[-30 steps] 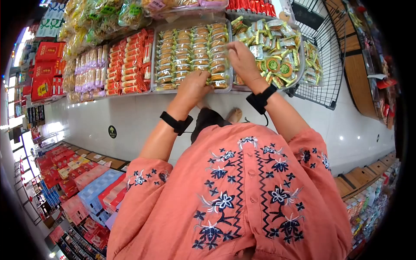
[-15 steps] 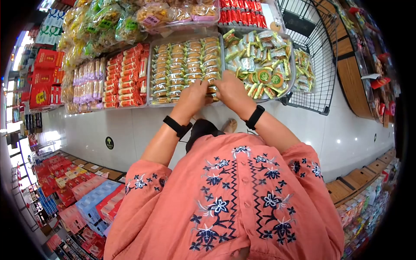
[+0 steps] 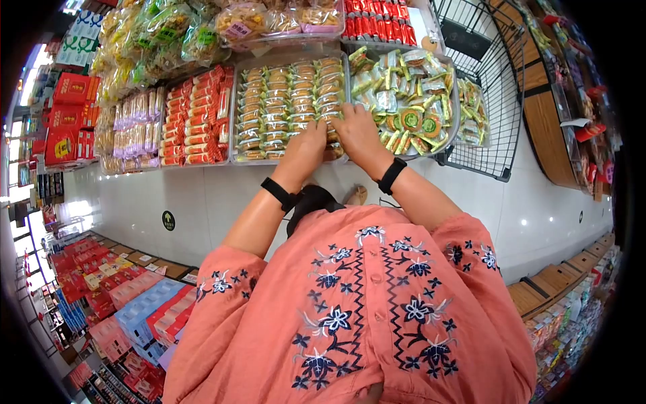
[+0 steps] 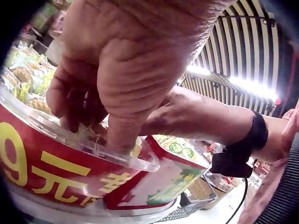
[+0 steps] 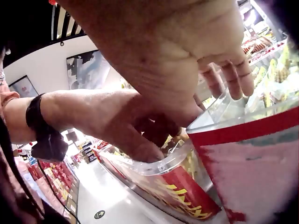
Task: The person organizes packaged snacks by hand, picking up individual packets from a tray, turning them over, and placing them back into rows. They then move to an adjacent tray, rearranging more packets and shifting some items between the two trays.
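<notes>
**Bright shop aisle, pale floor (image 3: 208,192): two hands are meeting at the near right corner of a biscuit tub (image 3: 262,163)**

The left hand (image 3: 303,153) is bending its fingers down inside the tub, its thumb lying at the rim; in the left wrist view the knuckles and shadow are hiding the fingertips, so whether it is pinching a packet cannot be told. The right hand (image 3: 358,136) is pointing its fingers downward just beside it, partly curved; its thumb and index tip are disappearing behind the palm in its own wrist view, and its hold, too, cannot be told.

The wrapped biscuits (image 3: 276,97) are standing in rows within the tub, and both hands are covering the near end of the rightmost rows. On the tub's front, a red sign (image 4: 56,179) is showing large yellow characters, cut off at the left and blurring at the right.

Just to the right, green-and-yellow packets (image 3: 417,77) are lying loose in a neighbouring tub; to the left, red-wrapped packets (image 3: 204,111) are sitting in columns. Farther right, a wire cart (image 3: 481,153) is running out of the top of the head view. Near the feet, dark trousers (image 3: 313,200) are partly covering one foot, and a light shoe (image 3: 357,195) is only half showing.
</notes>
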`<state>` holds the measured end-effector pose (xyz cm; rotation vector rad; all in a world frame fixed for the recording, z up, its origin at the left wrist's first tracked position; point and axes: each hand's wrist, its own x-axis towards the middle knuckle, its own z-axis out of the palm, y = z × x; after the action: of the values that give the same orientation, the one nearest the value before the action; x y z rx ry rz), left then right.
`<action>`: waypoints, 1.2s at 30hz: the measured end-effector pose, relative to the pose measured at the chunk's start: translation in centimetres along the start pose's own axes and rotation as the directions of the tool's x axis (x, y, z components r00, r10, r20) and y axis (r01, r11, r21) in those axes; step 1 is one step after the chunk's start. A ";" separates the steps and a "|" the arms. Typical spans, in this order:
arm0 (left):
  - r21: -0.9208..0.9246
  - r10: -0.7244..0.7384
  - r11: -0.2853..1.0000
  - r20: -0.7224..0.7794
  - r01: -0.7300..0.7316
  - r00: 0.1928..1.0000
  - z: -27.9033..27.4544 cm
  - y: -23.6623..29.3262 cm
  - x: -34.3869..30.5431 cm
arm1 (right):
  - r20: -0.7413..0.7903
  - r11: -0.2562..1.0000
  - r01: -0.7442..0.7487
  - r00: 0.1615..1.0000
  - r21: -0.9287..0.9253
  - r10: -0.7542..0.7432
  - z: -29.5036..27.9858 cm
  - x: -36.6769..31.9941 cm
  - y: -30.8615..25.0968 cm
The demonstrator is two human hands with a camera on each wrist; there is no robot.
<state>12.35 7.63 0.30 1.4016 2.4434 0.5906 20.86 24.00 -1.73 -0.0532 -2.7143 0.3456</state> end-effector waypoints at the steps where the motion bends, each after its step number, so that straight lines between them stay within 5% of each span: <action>1: -0.008 0.018 1.000 -0.011 -0.018 1.000 0.2 -0.1 0.0 | -0.009 1.000 0.002 1.000 0.002 -0.002 0.0 0.1 0.0; 7: 0.092 0.019 0.996 -0.042 -0.015 0.999 0.6 0.4 0.9 | -0.113 0.999 0.046 0.993 0.028 -0.042 -0.2 0.1 0.8; 14: 0.085 0.064 0.995 -0.081 -0.057 0.995 1.6 -0.5 0.4 | -0.009 1.000 0.007 1.000 0.029 -0.007 -0.1 -0.5 0.9; 24: 0.191 0.109 0.975 0.025 -0.112 0.994 0.9 -0.7 1.4 | -0.072 0.994 0.008 0.997 0.110 0.000 -0.4 -0.4 0.6; 36: 0.356 0.151 0.926 -0.044 -0.125 0.988 2.6 -1.0 2.0 | -0.080 0.985 -0.009 0.997 0.175 0.023 -0.5 -1.3 1.5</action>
<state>11.71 9.49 -2.51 1.7262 2.6176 0.2368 22.21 25.47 -2.19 -0.0390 -2.5934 0.5722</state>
